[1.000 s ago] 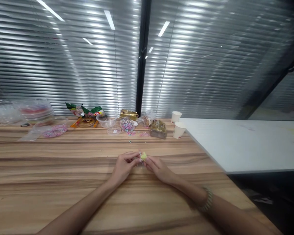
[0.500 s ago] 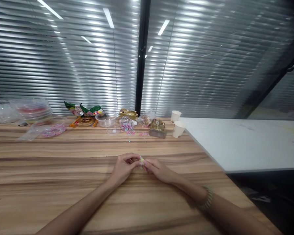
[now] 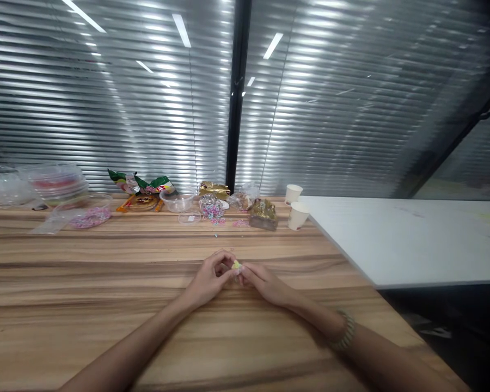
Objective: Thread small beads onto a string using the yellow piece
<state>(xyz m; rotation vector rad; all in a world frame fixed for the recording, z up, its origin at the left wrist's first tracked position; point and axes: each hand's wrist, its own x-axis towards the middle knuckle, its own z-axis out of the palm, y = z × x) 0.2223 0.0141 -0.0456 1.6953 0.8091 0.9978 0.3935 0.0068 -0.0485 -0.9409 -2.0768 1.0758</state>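
Note:
Between the fingertips of both hands is a small yellow and whitish piece [image 3: 237, 266], too small to name. My left hand [image 3: 209, 279] is closed on it in a pinch from the left, thumb below and index finger above. From the right, my right hand [image 3: 269, 283] pinches the same piece; part of it is hidden by the fingers. Both hands are over the wood-grain table [image 3: 85, 305]. Beyond them, small pink, blue and white pieces [image 3: 218, 221] lie loose beside a clear bag of similar pieces [image 3: 211, 207].
At the back stand a clear bowl [image 3: 177, 201], a gold packet [image 3: 214, 189], a brown box [image 3: 263, 216] and two paper cups [image 3: 298, 216]. To the left are green snack bags [image 3: 147, 184], stacked plastic containers [image 3: 57, 182] and a pink ring-shaped heap [image 3: 90, 217]. A white table [image 3: 392, 234] adjoins on the right.
The small yellow piece has turned between the fingertips, and more of its yellow now shows. My left fingers have risen slightly; my right hand has hardly moved.

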